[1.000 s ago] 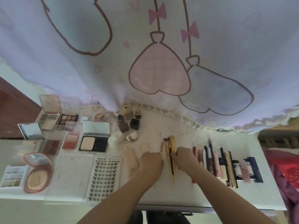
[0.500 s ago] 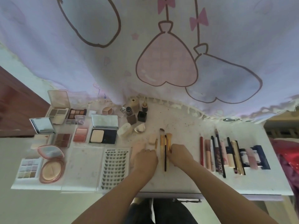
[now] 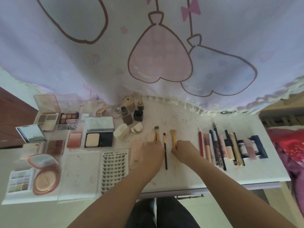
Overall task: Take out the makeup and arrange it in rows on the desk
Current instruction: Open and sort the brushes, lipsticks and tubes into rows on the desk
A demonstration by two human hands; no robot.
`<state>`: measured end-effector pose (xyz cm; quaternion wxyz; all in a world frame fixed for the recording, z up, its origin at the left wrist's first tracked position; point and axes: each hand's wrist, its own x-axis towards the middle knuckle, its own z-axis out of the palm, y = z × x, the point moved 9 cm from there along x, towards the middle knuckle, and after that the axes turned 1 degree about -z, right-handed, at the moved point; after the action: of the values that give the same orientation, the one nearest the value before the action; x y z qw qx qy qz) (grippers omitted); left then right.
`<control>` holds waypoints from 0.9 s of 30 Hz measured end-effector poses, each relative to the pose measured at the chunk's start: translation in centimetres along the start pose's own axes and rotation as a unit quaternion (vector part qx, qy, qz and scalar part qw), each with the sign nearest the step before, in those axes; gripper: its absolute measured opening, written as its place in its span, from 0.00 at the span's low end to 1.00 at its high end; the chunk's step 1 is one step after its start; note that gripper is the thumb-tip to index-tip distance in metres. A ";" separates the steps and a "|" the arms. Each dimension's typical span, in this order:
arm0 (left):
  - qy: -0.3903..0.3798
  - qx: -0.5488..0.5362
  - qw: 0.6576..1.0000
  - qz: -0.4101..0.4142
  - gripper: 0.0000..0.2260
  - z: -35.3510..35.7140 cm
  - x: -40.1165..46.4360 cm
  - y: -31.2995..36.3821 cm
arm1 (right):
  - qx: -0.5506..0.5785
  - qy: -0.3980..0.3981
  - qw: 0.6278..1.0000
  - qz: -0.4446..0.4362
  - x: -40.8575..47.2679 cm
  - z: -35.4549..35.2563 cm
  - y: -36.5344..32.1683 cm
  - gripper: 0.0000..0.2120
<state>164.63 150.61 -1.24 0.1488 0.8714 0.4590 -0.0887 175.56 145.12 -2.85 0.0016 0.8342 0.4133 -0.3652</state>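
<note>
**Brushes may roll out of line**

Head view: mid-worktop, the left hand (image 3: 152, 149) pinches a gold-handled brush (image 3: 156, 133); the right hand (image 3: 181, 149) grips the fan brush (image 3: 173, 137). A thin dark brush (image 3: 165, 150) lies loose between them. A careless release could knock it askew, or nudge the pencil row (image 3: 218, 148) toward the right edge.

Three makeup brushes (image 3: 165, 145) side by side, desk (image 3: 181, 176)
</note>
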 end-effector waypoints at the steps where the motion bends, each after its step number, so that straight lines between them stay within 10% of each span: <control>1: 0.003 -0.001 1.000 0.001 0.08 0.1 -0.1 -0.1 | -0.003 0.003 1.000 -0.002 0.0 0.0 0.0 0.09; 27: -0.042 -0.065 0.996 -0.050 0.14 0.1 -2.7 -0.2 | -0.016 0.061 0.997 -0.039 -1.4 -1.3 0.2 0.12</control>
<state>162.91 148.58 -0.53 0.2197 0.8312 0.5004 -0.1023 175.97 144.42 -1.12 -0.0242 0.8380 0.4507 -0.3068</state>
